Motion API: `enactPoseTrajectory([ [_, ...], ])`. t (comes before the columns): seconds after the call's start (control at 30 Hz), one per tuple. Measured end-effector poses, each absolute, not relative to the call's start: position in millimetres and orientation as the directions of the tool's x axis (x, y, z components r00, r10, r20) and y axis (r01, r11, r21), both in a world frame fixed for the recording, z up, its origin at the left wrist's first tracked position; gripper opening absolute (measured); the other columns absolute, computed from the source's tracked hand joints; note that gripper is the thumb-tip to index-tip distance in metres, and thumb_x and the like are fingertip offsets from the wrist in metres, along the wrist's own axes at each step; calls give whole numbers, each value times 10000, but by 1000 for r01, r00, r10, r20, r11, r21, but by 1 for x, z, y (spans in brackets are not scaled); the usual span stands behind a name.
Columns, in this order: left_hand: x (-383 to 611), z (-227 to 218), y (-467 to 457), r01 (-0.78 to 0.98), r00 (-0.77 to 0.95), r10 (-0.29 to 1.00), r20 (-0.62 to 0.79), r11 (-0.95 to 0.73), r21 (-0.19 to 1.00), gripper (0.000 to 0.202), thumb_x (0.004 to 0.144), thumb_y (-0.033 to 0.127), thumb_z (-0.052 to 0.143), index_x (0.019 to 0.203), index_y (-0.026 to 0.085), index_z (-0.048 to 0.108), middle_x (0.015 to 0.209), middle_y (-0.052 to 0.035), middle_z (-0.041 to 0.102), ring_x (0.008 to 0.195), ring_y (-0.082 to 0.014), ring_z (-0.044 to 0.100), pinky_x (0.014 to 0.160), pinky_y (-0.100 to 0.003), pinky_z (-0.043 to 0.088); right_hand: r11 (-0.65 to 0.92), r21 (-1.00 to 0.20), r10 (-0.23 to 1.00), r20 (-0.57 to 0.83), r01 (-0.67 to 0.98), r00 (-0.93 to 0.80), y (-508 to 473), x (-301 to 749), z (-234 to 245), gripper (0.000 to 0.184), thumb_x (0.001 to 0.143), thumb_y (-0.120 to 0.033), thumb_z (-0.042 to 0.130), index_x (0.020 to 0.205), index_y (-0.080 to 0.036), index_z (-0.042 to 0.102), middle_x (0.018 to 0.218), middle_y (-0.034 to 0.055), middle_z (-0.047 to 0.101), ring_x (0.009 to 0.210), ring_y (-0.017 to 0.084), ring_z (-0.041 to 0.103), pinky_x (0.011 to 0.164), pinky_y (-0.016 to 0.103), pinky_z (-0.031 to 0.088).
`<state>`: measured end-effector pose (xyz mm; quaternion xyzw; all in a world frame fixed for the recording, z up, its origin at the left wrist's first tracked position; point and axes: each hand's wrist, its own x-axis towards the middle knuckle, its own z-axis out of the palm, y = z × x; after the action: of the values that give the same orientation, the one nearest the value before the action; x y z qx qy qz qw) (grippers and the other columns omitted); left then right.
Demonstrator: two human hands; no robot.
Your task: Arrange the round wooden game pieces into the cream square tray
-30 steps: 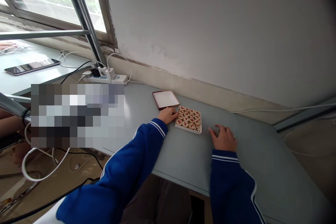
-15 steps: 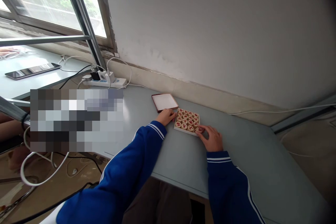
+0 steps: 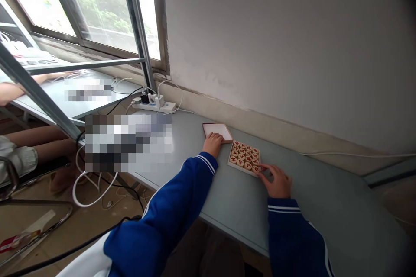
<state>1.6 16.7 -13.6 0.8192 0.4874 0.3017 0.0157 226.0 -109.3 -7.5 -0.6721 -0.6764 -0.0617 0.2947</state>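
Observation:
A shallow open box (image 3: 242,170) on the desk holds rows of round wooden Chinese chess pieces (image 3: 241,156) with red characters. My right hand (image 3: 278,180) is at the box's near right corner. Its thumb and index finger are apart, and the fingertips touch the corner piece (image 3: 255,168), which sits in the box. Behind and left of the box lies its lid (image 3: 224,130), pale inside with a dark red rim. My left hand (image 3: 213,144) has its fingers curled over the lid's near edge; its thumb is hidden.
A white power strip (image 3: 162,106) with plugs and cables stands by the wall at the desk's far left. A metal frame (image 3: 138,30) rises beside the window. Another person's arm (image 3: 13,91) rests on the neighbouring desk (image 3: 69,106). Blurred patches hide part of both desks.
My left hand has moved from the box's left side onto the lid. The piece my right fingers held at the corner now sits in the box, and those fingers have loosened. The view has swung left.

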Motion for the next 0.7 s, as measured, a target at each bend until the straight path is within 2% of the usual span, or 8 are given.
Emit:
enactPoseTrajectory([
  [0.13,-4,18,-7,668,187,790,584,-538,514,190,878,191,336,849,175,523,874,-39,599,871,-152,534,929,-337,336,136,-422,797,584,896,155,-108,232,-3,397,772,-543,418,927,-233,611,865,39,589,717,164,477,727,340,302],
  [0.27,1,62,-47,216,15,875,485,-476,853,242,887,355,309,932,187,479,822,-22,590,737,-138,549,723,-277,436,238,-636,694,640,734,329,-106,228,12,469,768,-506,441,1110,-193,510,1099,90,516,946,208,475,795,361,368],
  [0.37,19,77,-64,-249,220,935,277,-221,943,291,839,441,390,922,173,466,765,-17,593,663,-131,566,630,-251,457,384,-808,717,565,446,407,-107,212,26,548,800,-494,384,1274,-225,337,1287,76,386,1128,214,402,891,382,360],
  [0.43,34,71,-64,-358,355,923,146,-10,934,325,811,456,434,934,157,468,758,-26,599,640,-135,576,605,-252,466,398,-893,791,451,211,414,-107,201,30,569,807,-485,379,1314,-254,263,1309,59,370,1139,209,411,897,384,381],
  [0.5,48,54,-55,-332,347,937,41,82,940,352,817,449,420,972,137,472,792,-50,608,670,-149,587,627,-269,473,350,-935,839,344,66,423,-104,195,26,618,784,-465,439,1331,-284,216,1313,44,373,1125,210,434,878,382,412],
  [0.57,57,34,-44,-227,248,969,1,57,972,399,840,440,368,1070,123,444,881,-87,615,760,-178,597,695,-307,472,284,-958,856,272,39,441,-97,197,14,697,748,-462,493,1345,-291,177,1325,37,362,1129,216,434,889,390,413],
  [0.63,62,14,-32,-58,149,986,77,-69,996,473,849,457,327,1188,132,376,1071,-127,575,955,-216,557,843,-356,422,189,-975,862,220,114,457,-86,203,-4,742,717,-503,499,1348,-268,187,1338,41,346,1162,225,400,943,407,368],
  [0.7,65,1,-22,136,124,978,169,-185,973,548,846,489,297,1256,126,331,1269,-146,441,1181,-247,391,995,-376,281,74,-966,867,185,249,462,-72,210,-23,765,686,-561,476,1334,-227,244,1364,49,306,1231,235,304,1022,413,258],
])
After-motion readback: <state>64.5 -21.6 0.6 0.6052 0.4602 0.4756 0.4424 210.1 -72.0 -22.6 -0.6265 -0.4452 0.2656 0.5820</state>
